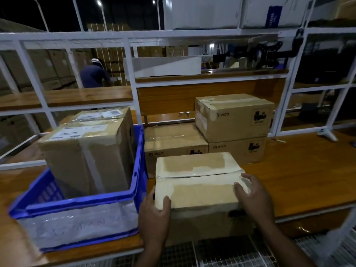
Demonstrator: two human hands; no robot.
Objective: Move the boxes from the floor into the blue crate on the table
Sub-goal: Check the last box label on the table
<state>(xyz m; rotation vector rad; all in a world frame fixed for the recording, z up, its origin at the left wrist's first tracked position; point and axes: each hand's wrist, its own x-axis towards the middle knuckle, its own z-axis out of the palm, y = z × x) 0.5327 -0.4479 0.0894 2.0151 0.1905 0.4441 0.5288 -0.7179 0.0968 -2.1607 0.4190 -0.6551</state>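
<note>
Left hand point(154, 214): grips the taped cardboard box point(196, 182) at its near-left corner.
Right hand point(252, 199): clasps its right edge.
Box: at the table's point(298, 180) near edge, right of the blue crate point(138, 170).

A table point(298, 182) runs across the scene. On its near left stands a crate point(81, 201), with two boxes inside: one box point(86, 157) nearer, a second box point(102, 114) right behind it. Just right of the crate, at the table's near edge, is a third box point(196, 180), with a left hand point(154, 218) on its near left corner and a right hand point(254, 199) on its near right corner. Behind that box lie two flat boxes side by side, the left one point(173, 139) touching the right one point(238, 149). On the right one sits a top box point(233, 114). Shelves point(212, 76) rise behind the table, and a person point(94, 74) stands far left beyond them.
</note>
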